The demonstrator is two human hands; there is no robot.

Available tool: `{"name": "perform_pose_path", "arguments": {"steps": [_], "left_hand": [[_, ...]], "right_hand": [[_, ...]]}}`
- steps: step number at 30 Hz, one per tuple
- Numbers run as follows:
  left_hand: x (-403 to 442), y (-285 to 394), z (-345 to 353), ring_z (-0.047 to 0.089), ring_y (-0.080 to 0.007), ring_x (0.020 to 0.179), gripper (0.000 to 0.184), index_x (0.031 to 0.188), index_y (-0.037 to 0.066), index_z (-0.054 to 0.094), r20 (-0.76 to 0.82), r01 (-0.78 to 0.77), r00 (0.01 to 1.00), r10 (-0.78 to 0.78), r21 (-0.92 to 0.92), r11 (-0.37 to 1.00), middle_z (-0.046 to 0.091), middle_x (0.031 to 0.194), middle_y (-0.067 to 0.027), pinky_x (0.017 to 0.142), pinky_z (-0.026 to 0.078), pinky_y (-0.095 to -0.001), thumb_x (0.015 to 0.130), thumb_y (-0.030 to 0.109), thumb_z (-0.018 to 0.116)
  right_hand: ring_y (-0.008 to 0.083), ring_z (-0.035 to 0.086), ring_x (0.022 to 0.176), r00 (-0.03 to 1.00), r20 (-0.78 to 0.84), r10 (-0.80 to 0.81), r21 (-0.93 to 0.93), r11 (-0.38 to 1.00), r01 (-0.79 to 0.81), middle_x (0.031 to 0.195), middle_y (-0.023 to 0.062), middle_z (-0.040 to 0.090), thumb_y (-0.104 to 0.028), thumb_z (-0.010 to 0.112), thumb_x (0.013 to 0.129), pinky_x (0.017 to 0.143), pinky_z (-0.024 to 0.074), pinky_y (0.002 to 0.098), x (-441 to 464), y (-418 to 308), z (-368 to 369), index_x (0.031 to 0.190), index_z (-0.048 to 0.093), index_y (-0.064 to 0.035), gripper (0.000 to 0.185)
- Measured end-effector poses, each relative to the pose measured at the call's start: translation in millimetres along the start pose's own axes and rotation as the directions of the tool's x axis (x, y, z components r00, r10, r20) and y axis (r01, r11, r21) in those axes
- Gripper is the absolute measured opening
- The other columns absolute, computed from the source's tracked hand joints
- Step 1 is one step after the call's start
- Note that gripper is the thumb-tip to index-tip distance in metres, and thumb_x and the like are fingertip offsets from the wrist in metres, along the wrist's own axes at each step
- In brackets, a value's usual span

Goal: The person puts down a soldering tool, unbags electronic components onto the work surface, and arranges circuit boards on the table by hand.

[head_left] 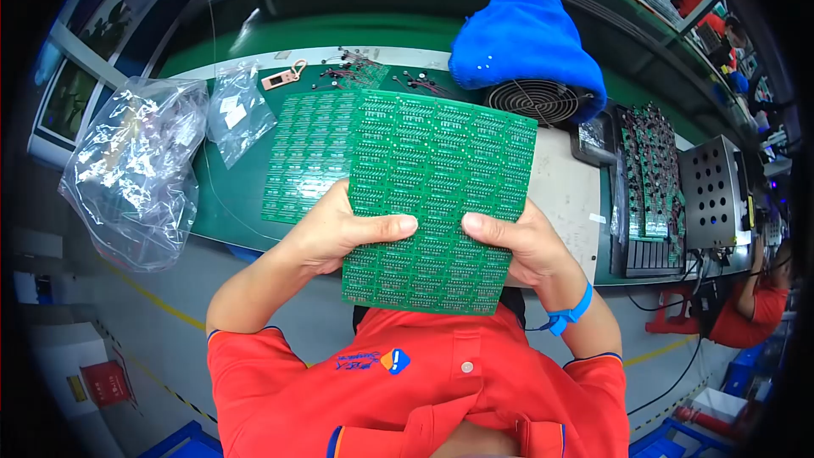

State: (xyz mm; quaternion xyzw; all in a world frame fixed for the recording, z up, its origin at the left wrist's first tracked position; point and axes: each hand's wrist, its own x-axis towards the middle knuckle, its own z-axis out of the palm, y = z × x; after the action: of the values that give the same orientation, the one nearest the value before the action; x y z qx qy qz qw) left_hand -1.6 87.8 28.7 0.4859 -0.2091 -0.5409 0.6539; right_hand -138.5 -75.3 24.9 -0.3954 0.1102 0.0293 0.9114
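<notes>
A large green circuit board panel (441,170), patterned with many small repeated units, is held up in front of my chest. My left hand (343,229) grips its left edge, with the thumb flat across the face. On the opposite edge my right hand (517,242) has hold in the same way, and a blue wrist strap (568,312) circles that wrist. The fingers behind the panel are hidden. Just beyond its left side, another green panel (305,153) lies on the table, partly covered by the held one.
Clear plastic bags (140,165) lie on the table's left. Small wired components (352,68) and a pink-tagged gadget (282,76) sit behind the panels. A blue-covered fan (534,51) hangs at the back. Rightward are a rack of populated boards (653,178) and a perforated metal box (712,191).
</notes>
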Motion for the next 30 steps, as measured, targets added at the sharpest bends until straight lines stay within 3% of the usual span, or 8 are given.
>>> {"name": "perform_pose_path", "arguments": {"steps": [11, 15, 18, 19, 21, 23, 25, 30], "left_hand": [[23.7, -22.5, 15.2, 0.054, -0.0203, 0.103, 0.056, 0.121, 0.0, 0.046, 0.092, 0.04, 0.995, -0.043, 0.038, 0.998, 0.056, 0.112, -0.0117, 0.089, 0.045, -0.0336, 0.071, 0.008, 0.072], [26.6, -37.9, 14.8, 0.057, -0.0203, 0.099, 0.056, 0.119, 0.0, 0.046, 0.156, 0.139, 0.98, -0.12, -0.12, 0.983, 0.057, 0.11, -0.0114, 0.087, 0.046, -0.0339, 0.07, 0.007, 0.073], [21.9, -44.8, 1.4, 0.059, -0.0192, 0.093, 0.056, 0.116, -0.001, 0.046, 0.406, 0.223, 0.904, -0.13, -0.19, 0.956, 0.059, 0.107, -0.0105, 0.085, 0.047, -0.0328, 0.069, 0.008, 0.074], [18.7, -36.5, -4.6, 0.059, -0.0192, 0.093, 0.056, 0.116, -0.001, 0.046, 0.402, 0.223, 0.906, -0.131, -0.191, 0.956, 0.059, 0.107, -0.0105, 0.085, 0.047, -0.0328, 0.069, 0.008, 0.074], [13.1, -5.3, -19.4, 0.059, -0.0168, 0.089, 0.056, 0.114, -0.002, 0.047, 0.192, -0.021, 0.981, -0.02, 0.208, 0.978, 0.06, 0.104, -0.0098, 0.082, 0.048, -0.0305, 0.067, 0.009, 0.076], [8.9, 20.2, -26.6, 0.058, -0.0161, 0.09, 0.061, 0.116, -0.002, 0.045, -0.14, -0.112, 0.977, 0.163, 0.314, 0.943, 0.059, 0.103, -0.0103, 0.081, 0.048, -0.029, 0.066, 0.012, 0.077], [20.0, 28.9, -52.4, 0.058, -0.0161, 0.09, 0.066, 0.119, -0.004, 0.043, -0.224, -0.192, 0.919, 0.326, 0.467, 0.863, 0.058, 0.104, -0.0103, 0.079, 0.048, -0.0285, 0.067, 0.015, 0.077], [29.8, 10.0, -106.7, 0.056, -0.0221, 0.098, 0.072, 0.124, -0.005, 0.038, -0.479, 0.102, 0.808, 0.343, 0.688, 0.719, 0.055, 0.112, -0.0146, 0.083, 0.045, -0.0305, 0.068, 0.021, 0.075]], "right_hand": [[0.0238, 0.055, 0.104, 0.992, -0.088, -0.085, -0.067, 0.995, 0.079, 0.116, 0.0147, 0.054, -0.004, 0.066, 0.073, 0.089, 0.0446, 0.0358, -24.1, 12.5, -35.4, 0.123, 0.043, 0.0008, 0.055], [0.0226, 0.055, 0.102, 0.997, -0.034, -0.074, 0.025, 0.997, 0.074, 0.114, 0.0135, 0.055, -0.002, 0.065, 0.072, 0.088, 0.045, 0.0351, -29.0, 18.8, -40.1, 0.121, 0.045, 0.0002, 0.053], [0.0212, 0.056, 0.1, 0.995, 0.038, -0.094, 0.116, 0.989, 0.089, 0.112, 0.0114, 0.056, -0.001, 0.065, 0.074, 0.086, 0.0464, 0.0349, -34.6, 17.5, -39.6, 0.119, 0.047, -0.0006, 0.048], [0.0221, 0.057, 0.097, 0.989, -0.043, -0.139, 0.069, 0.987, 0.142, 0.109, 0.012, 0.057, -0.001, 0.064, 0.073, 0.084, 0.0477, 0.035, -41.0, 11.4, -41.0, 0.118, 0.047, -0.0001, 0.048], [0.024, 0.06, 0.092, 0.953, -0.192, -0.236, -0.037, 0.972, 0.234, 0.104, 0.0132, 0.058, -0.001, 0.061, 0.072, 0.079, 0.0503, 0.0351, -52.7, 0.1, -45.8, 0.117, 0.047, 0.0008, 0.047], [0.0242, 0.06, 0.09, 0.91, -0.276, -0.309, -0.042, 0.95, 0.31, 0.103, 0.013, 0.058, -0.002, 0.059, 0.074, 0.077, 0.0513, 0.0352, -59.9, -3.6, -51.4, 0.116, 0.047, 0.0009, 0.044], [0.0243, 0.061, 0.087, 0.855, -0.361, -0.373, -0.051, 0.923, 0.381, 0.101, 0.0128, 0.059, -0.003, 0.058, 0.075, 0.074, 0.0523, 0.0353, -64.9, -3.0, -54.1, 0.115, 0.047, 0.0009, 0.041], [0.0245, 0.061, 0.087, 0.768, -0.52, -0.374, -0.058, 0.913, 0.405, 0.104, 0.013, 0.058, -0.009, 0.051, 0.081, 0.075, 0.0516, 0.0371, -64.0, 2.2, -64.5, 0.116, 0.047, 0.0003, 0.036]]}}
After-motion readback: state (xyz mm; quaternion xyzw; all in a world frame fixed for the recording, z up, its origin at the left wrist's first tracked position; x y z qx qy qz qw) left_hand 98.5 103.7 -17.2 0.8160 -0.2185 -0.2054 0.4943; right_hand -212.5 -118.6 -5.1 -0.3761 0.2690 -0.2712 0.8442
